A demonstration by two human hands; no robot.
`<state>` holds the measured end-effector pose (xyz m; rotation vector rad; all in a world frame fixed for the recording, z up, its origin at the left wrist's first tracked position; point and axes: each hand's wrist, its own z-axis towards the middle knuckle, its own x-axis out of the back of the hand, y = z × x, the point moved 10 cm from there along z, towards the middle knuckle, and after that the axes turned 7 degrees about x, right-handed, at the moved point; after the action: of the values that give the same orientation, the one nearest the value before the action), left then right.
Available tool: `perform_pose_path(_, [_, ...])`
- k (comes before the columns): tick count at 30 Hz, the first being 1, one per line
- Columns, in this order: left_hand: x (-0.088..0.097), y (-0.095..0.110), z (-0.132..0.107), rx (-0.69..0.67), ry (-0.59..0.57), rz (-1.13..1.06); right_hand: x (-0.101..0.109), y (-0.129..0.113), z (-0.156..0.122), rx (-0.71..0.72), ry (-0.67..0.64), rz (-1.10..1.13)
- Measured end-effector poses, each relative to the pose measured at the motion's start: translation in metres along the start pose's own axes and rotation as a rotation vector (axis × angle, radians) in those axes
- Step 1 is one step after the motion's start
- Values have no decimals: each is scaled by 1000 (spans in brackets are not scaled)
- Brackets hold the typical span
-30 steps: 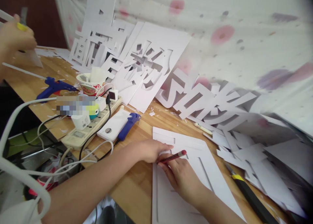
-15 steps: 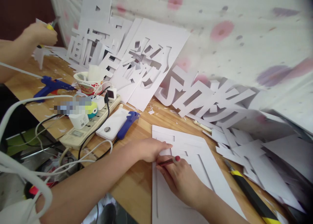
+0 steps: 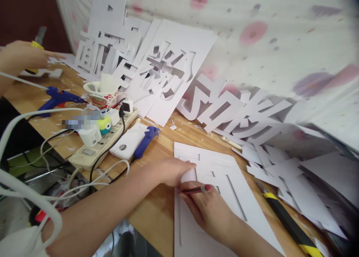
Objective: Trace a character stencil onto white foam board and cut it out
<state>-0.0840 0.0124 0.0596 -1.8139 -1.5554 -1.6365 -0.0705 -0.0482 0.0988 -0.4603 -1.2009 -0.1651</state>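
A white foam board [image 3: 221,182] with cut slots lies flat on the wooden table [image 3: 157,212] in front of me. My left hand [image 3: 171,171] presses flat on the board's left edge, fingers extended. My right hand [image 3: 209,208] is closed on a red pencil [image 3: 195,190] with a red eraser end, its tip resting on the board just below my left fingers.
Cut-out white letter boards [image 3: 165,70] lean on the wall. A black and yellow utility knife [image 3: 288,223] lies to the right. Power strip [image 3: 101,141], blue glue guns [image 3: 57,98], a paper bowl [image 3: 101,94] and cables sit left. Another person's hand [image 3: 19,57] holds a yellow tool far left.
My right hand with the pencil has slid slightly down and toward me along the board. The other person's hand at far left has moved about with its tool.
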Motion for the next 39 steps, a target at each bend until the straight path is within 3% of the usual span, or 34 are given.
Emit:
perform_pose_path(5, [0, -2, -1, 26, 12, 3, -1, 1, -1, -23, -20, 45])
perform_pose_path(12, [0, -3, 3, 46, -4, -1, 2, -13, -10, 50, -4, 27])
perform_pose_path(39, [-10, -1, 2, 46, 65, -5, -4, -13, -24, -161, -78, 227])
